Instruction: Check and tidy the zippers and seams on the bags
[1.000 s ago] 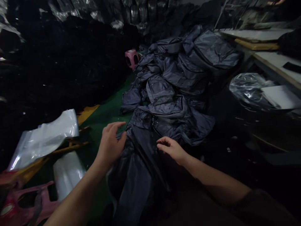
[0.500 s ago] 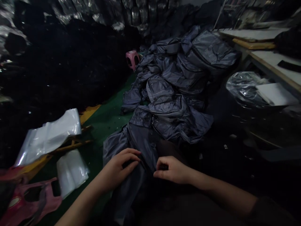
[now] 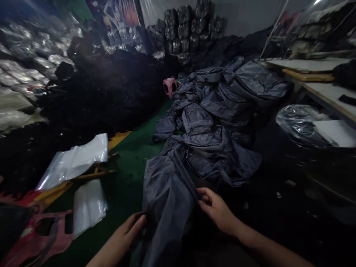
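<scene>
Since the earlier frame, both hands have drawn back, raising a long slate-grey zippered nylon piece point(image 3: 167, 211) from a heap of matching grey nylon pieces point(image 3: 219, 111). Left hand point(image 3: 129, 231): fingers curled nearly shut on its lower edge. Right hand point(image 3: 218, 211): fingers point(image 3: 207, 196) pinching the zipped seam. Nearby, clear plastic bags point(image 3: 73, 163) lie on green flooring point(image 3: 136, 170); farther off stands a small pink plastic stool point(image 3: 170, 87).

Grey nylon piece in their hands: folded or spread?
Spread: the grey nylon piece shows no fold, stretched between the left hand and the right hand, which pinches its zipped edge.
</scene>
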`<act>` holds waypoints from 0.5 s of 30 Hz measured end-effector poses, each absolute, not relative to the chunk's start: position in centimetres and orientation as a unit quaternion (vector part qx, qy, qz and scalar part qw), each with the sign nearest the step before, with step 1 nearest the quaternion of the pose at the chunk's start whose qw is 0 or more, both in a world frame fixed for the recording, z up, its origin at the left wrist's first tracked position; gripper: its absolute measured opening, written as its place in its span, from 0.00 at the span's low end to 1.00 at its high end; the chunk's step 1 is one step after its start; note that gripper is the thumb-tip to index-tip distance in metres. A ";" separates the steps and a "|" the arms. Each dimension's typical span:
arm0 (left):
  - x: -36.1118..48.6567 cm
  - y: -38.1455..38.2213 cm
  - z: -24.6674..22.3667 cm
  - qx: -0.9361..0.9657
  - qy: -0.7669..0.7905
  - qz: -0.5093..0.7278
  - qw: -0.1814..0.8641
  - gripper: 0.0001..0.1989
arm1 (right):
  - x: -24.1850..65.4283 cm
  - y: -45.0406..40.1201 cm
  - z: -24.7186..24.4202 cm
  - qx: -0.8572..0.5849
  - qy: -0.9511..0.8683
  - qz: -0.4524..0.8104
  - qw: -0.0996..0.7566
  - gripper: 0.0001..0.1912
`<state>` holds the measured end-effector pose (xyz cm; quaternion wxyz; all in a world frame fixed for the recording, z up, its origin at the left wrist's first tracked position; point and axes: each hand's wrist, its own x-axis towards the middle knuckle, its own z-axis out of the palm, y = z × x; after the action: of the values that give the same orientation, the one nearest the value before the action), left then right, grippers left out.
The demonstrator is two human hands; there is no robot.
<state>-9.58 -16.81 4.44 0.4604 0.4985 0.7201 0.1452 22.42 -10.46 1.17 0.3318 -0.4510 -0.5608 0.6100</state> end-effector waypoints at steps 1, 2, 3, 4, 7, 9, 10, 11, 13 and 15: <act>-9.1 -16.8 3.8 0.493 0.726 0.141 0.458 0.34 | 23.0 -10.4 0.9 -0.443 -0.535 0.630 0.347 0.20; -8.7 -16.7 3.2 0.489 0.739 0.147 0.440 0.38 | 23.5 -10.3 0.6 -0.435 -0.511 0.647 0.363 0.21; -8.3 -16.3 2.8 0.487 0.751 0.160 0.417 0.42 | 24.1 -10.3 0.4 -0.428 -0.489 0.660 0.377 0.22; -7.9 -15.9 2.5 0.485 0.756 0.179 0.402 0.47 | 24.6 -10.4 0.3 -0.424 -0.471 0.669 0.389 0.22; -6.5 -14.5 2.8 0.475 0.713 0.231 0.461 0.48 | 26.2 -10.7 0.0 -0.417 -0.453 0.675 0.407 0.22; -5.3 -14.1 3.9 0.476 0.634 0.221 0.568 0.41 | 27.0 -11.0 -0.3 -0.416 -0.458 0.669 0.412 0.21; -4.7 -14.1 4.7 0.478 0.591 0.201 0.618 0.37 | 27.3 -11.2 -0.5 -0.414 -0.457 0.669 0.415 0.21; -4.1 -14.1 5.6 0.481 0.555 0.179 0.655 0.33 | 27.6 -11.3 -0.7 -0.411 -0.451 0.673 0.418 0.20; -3.3 -14.1 7.8 0.488 0.516 0.149 0.688 0.27 | 27.9 -11.4 -1.1 -0.411 -0.431 0.680 0.427 0.20; -2.6 -13.9 10.2 0.483 0.511 0.150 0.695 0.24 | 28.0 -11.4 -1.2 -0.413 -0.414 0.687 0.432 0.21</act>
<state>-2.57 -13.87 10.16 0.6951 0.4832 0.5107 0.1501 27.97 -11.37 -1.22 0.4318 -0.4126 -0.4144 0.6867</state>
